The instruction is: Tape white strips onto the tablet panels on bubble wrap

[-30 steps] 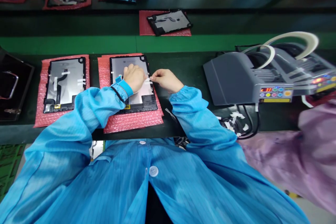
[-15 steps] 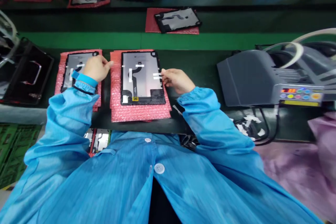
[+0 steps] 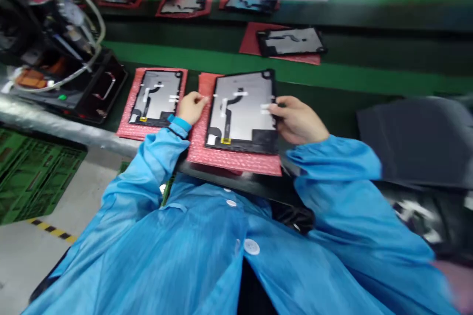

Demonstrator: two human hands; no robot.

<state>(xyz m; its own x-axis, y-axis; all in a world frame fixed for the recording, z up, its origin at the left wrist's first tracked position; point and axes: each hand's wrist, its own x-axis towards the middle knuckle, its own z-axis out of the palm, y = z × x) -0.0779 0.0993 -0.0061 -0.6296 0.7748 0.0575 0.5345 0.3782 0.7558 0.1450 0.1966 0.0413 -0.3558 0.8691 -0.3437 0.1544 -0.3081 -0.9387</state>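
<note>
My right hand (image 3: 299, 119) grips the right edge of a tablet screen panel (image 3: 244, 118), thumb on top near two white tape strips. That panel has a grey back, a black border and a dark flex cable, and its right side looks raised. Pink bubble wrap (image 3: 236, 161) lies beneath it. At the wrap's left edge is my left hand (image 3: 192, 107), its thumb and forefinger closed together; whatever they may pinch is too small to make out. Left of this hand, a second screen panel (image 3: 157, 98) lies on its own pink bubble wrap (image 3: 127, 125).
A black machine with hoses (image 3: 92, 93) stands at the left, and a dark grey device (image 3: 414, 138) at the right. Another screen panel (image 3: 293, 41) lies behind on pink wrap. Several wrapped panels line the back shelf. Green crates (image 3: 33, 177) are on the floor.
The view has swung left. My right hand has taken a firmer hold of the panel's edge and its right side has risen. My left hand no longer covers the left panel.
</note>
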